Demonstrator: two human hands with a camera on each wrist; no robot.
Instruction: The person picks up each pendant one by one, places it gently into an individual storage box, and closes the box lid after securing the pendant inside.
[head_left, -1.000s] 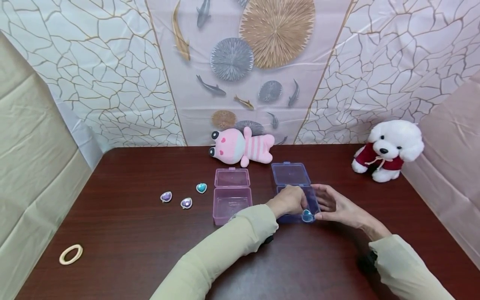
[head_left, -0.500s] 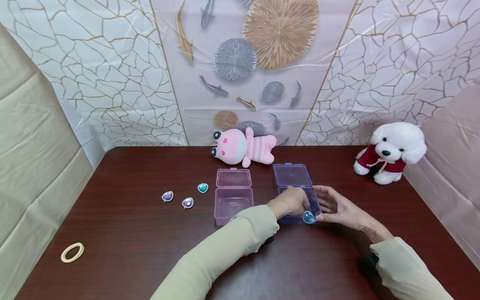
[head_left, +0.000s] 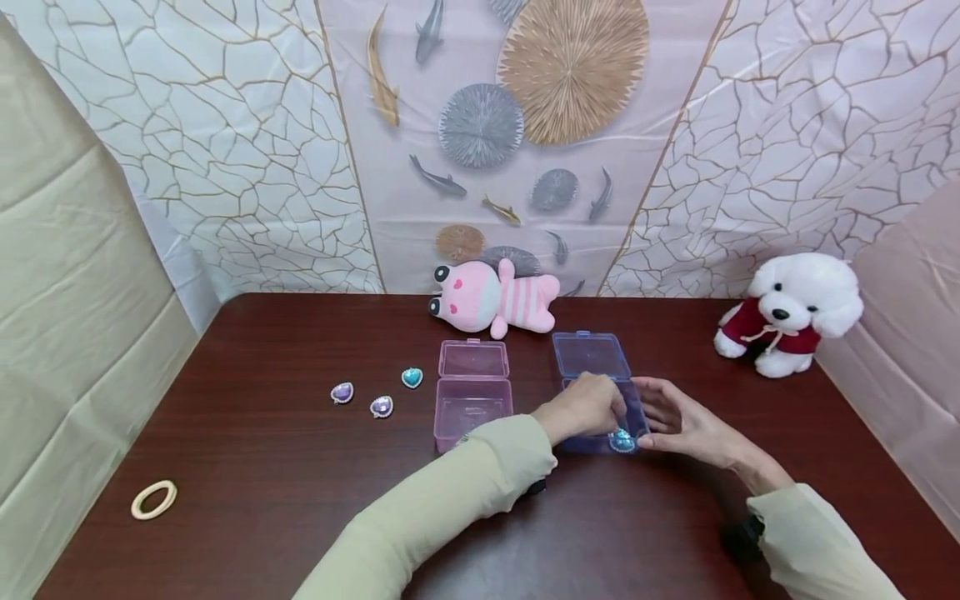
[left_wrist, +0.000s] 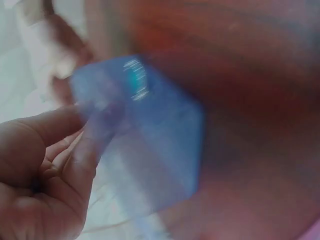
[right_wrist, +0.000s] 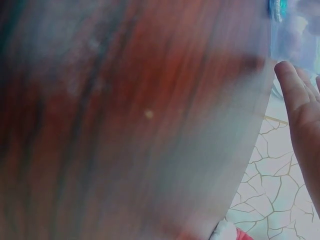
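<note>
My left hand (head_left: 587, 403) reaches into the blue clear plastic box (head_left: 567, 444), its fingers bent down inside. In the left wrist view, its fingertips show blurred through the blue plastic; I cannot tell whether they pinch anything. A teal heart-shaped gem (head_left: 622, 440) with a beaded rim lies in the box's front right corner, just beside those fingers. My right hand (head_left: 693, 431) rests against the box's right side, thumb at the front corner and fingers extended toward the back. The box's lid (head_left: 592, 356) is folded back on the table.
Left of the blue box stands an open pink clear box (head_left: 472, 408). Two purple heart gems (head_left: 342, 392) and a teal heart gem (head_left: 412, 377) lie farther left. A wooden ring (head_left: 154, 500), a pink plush toy (head_left: 495, 298) and a white plush dog (head_left: 791, 312) are around them.
The head view has shifted slightly, so everything sits a little lower and farther right. The teal gem in the blue box looks tipped flatter; both hands keep their places at the box.
</note>
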